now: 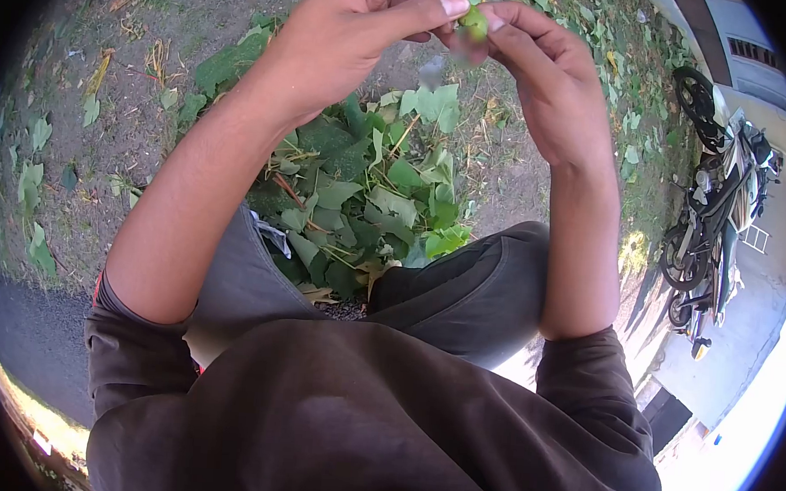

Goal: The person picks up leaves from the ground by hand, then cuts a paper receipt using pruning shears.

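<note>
At the top centre, a small green round thing is pinched between the fingertips of both my hands. My left hand grips it from the left with thumb and fingers, and my right hand from the right. Part of it is blurred and covered by the fingers. Below my hands, a heap of cut green leaves and stems lies on the ground in front of my crossed legs.
Loose leaves are scattered over the bare soil on both sides. At the right, motorcycles stand beside a pale wall. My bent knees flank the leaf heap.
</note>
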Demonstrator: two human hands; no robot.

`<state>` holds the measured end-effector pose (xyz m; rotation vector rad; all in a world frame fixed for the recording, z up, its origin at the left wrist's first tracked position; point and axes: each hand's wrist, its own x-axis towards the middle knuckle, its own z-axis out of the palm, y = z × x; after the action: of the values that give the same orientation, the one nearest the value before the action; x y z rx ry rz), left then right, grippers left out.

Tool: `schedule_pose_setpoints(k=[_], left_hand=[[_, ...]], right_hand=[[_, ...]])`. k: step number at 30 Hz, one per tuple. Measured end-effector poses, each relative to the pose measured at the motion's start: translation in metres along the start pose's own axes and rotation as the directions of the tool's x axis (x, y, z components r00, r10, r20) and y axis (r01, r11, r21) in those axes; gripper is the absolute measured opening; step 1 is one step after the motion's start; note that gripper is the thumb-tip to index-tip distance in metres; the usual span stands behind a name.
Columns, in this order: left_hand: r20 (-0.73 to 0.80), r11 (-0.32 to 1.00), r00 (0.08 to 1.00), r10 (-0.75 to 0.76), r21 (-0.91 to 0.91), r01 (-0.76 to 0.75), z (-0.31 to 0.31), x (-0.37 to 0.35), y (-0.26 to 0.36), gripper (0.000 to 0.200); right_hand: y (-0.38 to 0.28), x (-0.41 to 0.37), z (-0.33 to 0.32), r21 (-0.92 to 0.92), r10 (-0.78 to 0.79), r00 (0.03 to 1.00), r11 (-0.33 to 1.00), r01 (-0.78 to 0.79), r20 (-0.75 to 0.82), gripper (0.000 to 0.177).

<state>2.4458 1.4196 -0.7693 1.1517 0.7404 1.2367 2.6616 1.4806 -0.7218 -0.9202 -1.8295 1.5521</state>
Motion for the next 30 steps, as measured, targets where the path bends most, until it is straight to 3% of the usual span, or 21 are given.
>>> schedule_pose_setpoints(k=[1,3,6,9,12,13,18,20,25,28,30], left_hand=[[0.001,1.000,1.000,-0.001,-0.001,0.001,0.002,0.000,0.004,0.055],[-0.130,0.989,0.986,-0.105,-0.115,0.090,0.009,0.003,0.012,0.021],[-0.178,0.994,0.979,-0.099,0.031,0.106,0.008,0.005,0.008,0.026],[-0.184,0.994,0.981,-0.065,0.072,0.080,0.004,0.002,0.009,0.025],[-0.230,0.997,0.970,-0.074,0.013,0.079,0.004,0.004,0.006,0.025],[-0.229,0.997,0.970,-0.074,0.013,0.079,0.003,0.003,0.007,0.025],[-0.205,0.996,0.975,-0.082,0.022,0.089,0.005,0.003,0.008,0.025],[-0.188,0.996,0.979,-0.082,0.003,0.084,0.004,0.003,0.008,0.026],[-0.170,0.998,0.985,-0.017,0.053,0.027,0.000,0.001,-0.001,0.025],[-0.164,0.992,0.979,-0.120,-0.065,0.111,0.010,0.005,0.012,0.025],[-0.319,0.987,0.935,-0.153,-0.099,0.128,0.021,0.006,0.025,0.023]], right_hand=[[0.001,0.000,0.001,-0.007,-0.002,1.000,1.000,0.002,0.005,0.028],[0.001,0.000,0.001,-0.016,-0.005,1.000,1.000,0.006,0.012,0.028],[0.001,0.002,0.003,0.016,0.013,1.000,1.000,-0.012,-0.025,0.027],[-0.009,0.002,0.012,-0.024,-0.088,0.992,0.996,0.086,-0.093,0.026],[-0.035,-0.004,0.034,-0.138,-0.010,0.970,0.990,-0.024,-0.243,0.036],[-0.040,-0.005,0.034,-0.197,-0.042,0.979,0.980,0.002,-0.200,0.029],[-0.031,-0.010,0.024,-0.364,-0.127,0.987,0.928,0.081,-0.103,0.036],[-0.016,-0.007,0.018,-0.470,-0.246,0.963,0.866,0.170,-0.105,0.025],[-0.009,-0.005,0.018,-0.457,-0.287,0.946,0.869,0.192,-0.148,0.026],[-0.009,-0.005,0.017,-0.440,-0.258,0.949,0.884,0.158,-0.179,0.024],[-0.007,-0.005,0.015,-0.441,-0.257,0.947,0.885,0.151,-0.192,0.024]])
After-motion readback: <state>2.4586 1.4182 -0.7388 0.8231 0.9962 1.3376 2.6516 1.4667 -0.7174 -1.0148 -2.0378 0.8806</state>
